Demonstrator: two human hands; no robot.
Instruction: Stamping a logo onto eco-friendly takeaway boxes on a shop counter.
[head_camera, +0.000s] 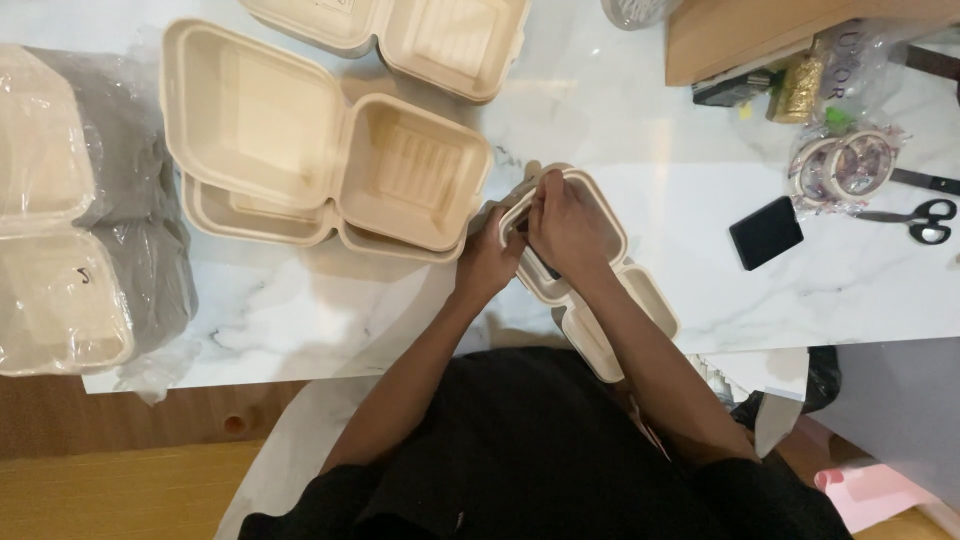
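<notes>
Beige pulp-fibre is what both of my hands are on: a hinged clamshell box (590, 270) held at the near edge of the white marble table (640, 130), right of centre. My left hand (487, 262) is closed around the box's left side, fingers curled against its rim. My right hand (562, 222) lies over the top of the box, fingers bent down and pinching at the far left corner of the rim, where the two hands nearly meet. The box is tilted, with its lower half running toward me past the table edge.

Just left of it sits a stack of open clamshell boxes (320, 165), lids flung back, and another open box (400, 35) lies farther away. At the far left, more boxes are wrapped in clear plastic (60, 240). To the right, well apart, lie a black card-like thing (765, 232), rolls of tape in a bag (845, 165) and scissors (915, 220).
</notes>
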